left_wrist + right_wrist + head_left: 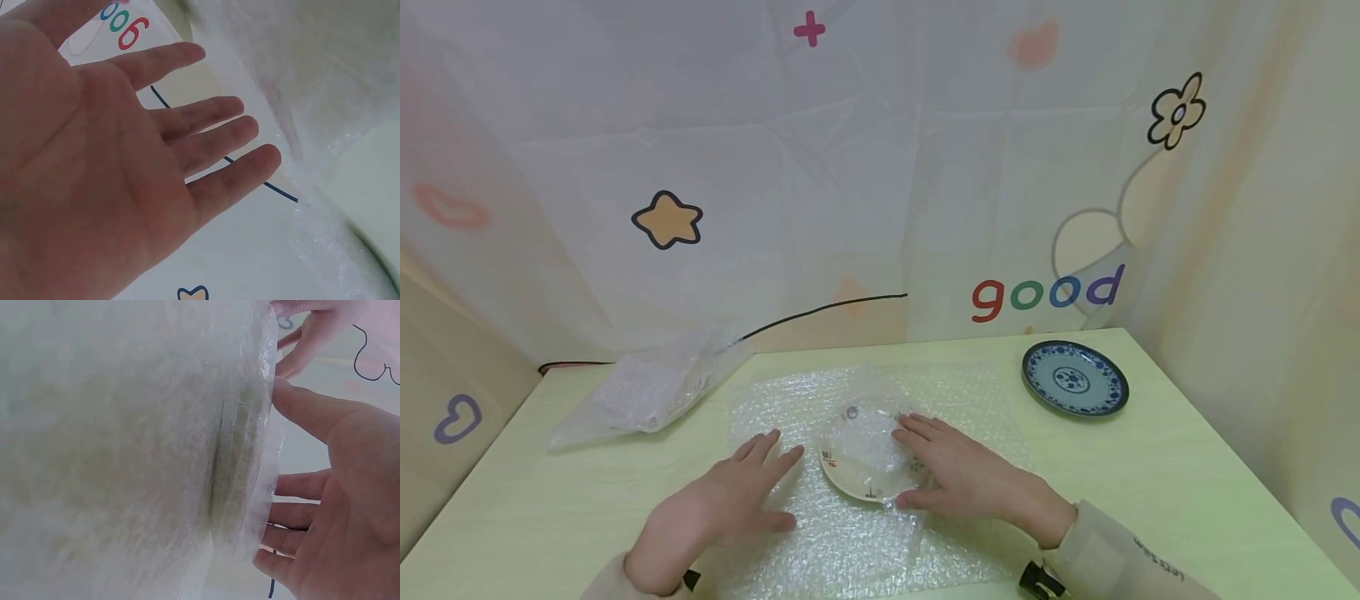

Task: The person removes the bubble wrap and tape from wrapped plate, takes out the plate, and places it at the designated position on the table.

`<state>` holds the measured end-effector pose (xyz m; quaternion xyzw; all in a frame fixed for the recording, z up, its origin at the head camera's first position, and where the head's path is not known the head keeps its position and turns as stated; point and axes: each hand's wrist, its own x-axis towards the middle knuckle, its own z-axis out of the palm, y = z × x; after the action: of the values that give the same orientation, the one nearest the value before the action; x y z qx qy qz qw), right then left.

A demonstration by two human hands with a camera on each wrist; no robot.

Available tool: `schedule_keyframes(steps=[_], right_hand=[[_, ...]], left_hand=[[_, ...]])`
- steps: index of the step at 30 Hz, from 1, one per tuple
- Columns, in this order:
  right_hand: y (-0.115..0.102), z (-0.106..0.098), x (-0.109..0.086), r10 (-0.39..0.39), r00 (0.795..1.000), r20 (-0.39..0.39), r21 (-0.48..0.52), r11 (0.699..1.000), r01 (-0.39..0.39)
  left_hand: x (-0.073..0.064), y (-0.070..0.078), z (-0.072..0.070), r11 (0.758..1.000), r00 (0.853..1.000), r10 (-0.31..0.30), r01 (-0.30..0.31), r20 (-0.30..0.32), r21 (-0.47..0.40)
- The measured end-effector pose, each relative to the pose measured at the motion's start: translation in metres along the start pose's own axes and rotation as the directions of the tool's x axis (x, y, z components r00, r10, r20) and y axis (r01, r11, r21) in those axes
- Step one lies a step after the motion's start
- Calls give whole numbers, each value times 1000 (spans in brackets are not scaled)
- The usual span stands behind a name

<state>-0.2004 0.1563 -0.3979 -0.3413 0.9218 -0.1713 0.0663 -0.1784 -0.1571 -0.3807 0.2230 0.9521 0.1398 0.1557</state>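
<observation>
A cream plate (850, 479) with small printed marks lies on a sheet of bubble wrap (790, 550) in the middle of the table. Clear wrap covers its upper and right parts; the lower left rim shows bare. My right hand (966, 475) rests on the wrapped right side, fingers extended, and in the right wrist view its fingertips (265, 559) touch the wrap's edge. To the left of the plate, my left hand (722, 500) is spread over the sheet and holds nothing. The left wrist view shows its bare palm (94, 162).
A blue-and-white patterned plate (1075, 379) with a dark rim sits at the back right of the table (1157, 492). At the back left lies a bundle (647, 396) in clear bubble wrap. A printed curtain (850, 183) hangs behind the table and along its sides.
</observation>
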Motion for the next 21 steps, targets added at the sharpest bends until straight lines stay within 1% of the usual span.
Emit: schedule_keyframes(steps=[6,11,18,21], right_hand=[[0,0,-1,14,1000,-14,11,1000,-13],[0,0,-1,28,999,-22,31,999,-28],[0,0,1,33,999,-29,34,999,-32],[0,-1,2,34,999,-29,44,998,-33]], left_hand=[[4,-1,2,1000,1000,0,0,-13,0],[6,-1,4,1000,1000,5,-5,-9,-8],[9,0,5,1000,1000,-18,18,15,9],[9,0,6,1000,1000,-14,14,3,9]])
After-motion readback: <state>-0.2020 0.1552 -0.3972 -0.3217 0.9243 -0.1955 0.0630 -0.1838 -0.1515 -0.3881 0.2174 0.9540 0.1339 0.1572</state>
